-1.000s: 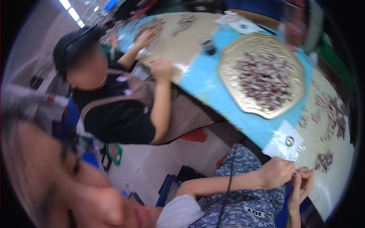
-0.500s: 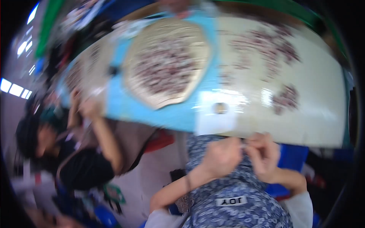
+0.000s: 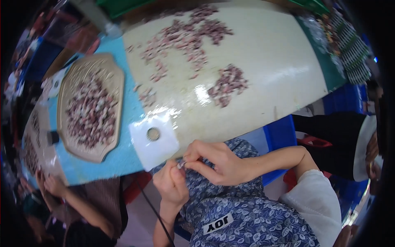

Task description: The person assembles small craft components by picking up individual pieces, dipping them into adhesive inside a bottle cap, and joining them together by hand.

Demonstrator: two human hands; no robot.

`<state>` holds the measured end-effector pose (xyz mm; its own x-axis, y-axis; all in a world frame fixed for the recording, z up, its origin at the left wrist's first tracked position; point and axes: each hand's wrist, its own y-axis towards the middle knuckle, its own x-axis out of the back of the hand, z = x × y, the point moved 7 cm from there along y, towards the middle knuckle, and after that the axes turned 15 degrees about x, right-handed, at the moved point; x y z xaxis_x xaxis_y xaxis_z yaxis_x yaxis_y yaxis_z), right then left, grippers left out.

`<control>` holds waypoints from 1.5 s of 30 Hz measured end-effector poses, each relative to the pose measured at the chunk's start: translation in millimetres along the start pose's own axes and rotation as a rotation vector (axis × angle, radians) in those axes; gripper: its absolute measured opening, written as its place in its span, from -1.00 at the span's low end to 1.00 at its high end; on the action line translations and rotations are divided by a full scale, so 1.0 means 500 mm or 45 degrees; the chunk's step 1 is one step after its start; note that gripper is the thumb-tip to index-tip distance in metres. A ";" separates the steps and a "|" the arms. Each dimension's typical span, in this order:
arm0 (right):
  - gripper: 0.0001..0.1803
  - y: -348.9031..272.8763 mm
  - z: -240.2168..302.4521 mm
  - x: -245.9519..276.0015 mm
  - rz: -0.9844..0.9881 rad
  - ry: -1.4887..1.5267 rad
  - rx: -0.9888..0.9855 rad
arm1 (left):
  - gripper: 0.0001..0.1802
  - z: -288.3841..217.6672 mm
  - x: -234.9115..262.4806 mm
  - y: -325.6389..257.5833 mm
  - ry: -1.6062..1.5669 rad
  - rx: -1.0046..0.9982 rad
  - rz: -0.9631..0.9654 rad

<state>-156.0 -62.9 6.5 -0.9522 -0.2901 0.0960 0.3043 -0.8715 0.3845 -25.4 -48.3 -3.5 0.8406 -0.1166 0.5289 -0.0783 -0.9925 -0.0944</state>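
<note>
A: Centrally, what do the hands hold?
B: Left hand and right hand meet fingertip to fingertip, both pinched on a tiny metallic piece above a blue leaf-print lap, just off the table's edge.
A: Surroundings?
B: Glossy cream tabletop strewn with reddish-brown bits; a white paper square bearing a small ring; an embossed golden tray, scalloped, heaped likewise.

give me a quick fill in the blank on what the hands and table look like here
1. Both hands, left hand and right hand, pinch one small ____ piece between the fingertips.
2. The small ring lies on a ____ square sheet.
3. The scalloped tray rests on the ____ part of the table.

Missing words: metal; white; blue
</note>
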 end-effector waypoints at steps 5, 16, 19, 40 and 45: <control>-0.92 0.013 -0.012 0.211 -0.260 -0.519 -0.032 | -0.85 0.052 -0.058 -0.042 -1.754 0.887 0.299; -0.85 0.179 -0.053 0.329 -0.184 -1.111 0.151 | -0.78 -0.011 -0.136 -0.077 -2.869 1.431 0.775; -0.87 0.215 -0.104 0.358 -0.129 -1.135 0.187 | -0.74 -0.007 -0.121 -0.082 -2.671 1.245 0.816; -0.82 0.098 -0.036 0.129 -0.112 0.546 -0.435 | -0.61 0.033 -0.035 -0.030 -2.283 0.987 0.259; -0.83 0.066 -0.073 0.053 -0.236 1.120 -0.662 | -0.59 0.047 -0.030 -0.028 -2.007 0.938 0.280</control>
<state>-170.2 -113.8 -11.6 -0.6920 -0.1381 -0.7085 0.3285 -0.9343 -0.1387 -24.3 -31.8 -29.9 0.5545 0.3534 -0.7534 -0.3892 -0.6901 -0.6102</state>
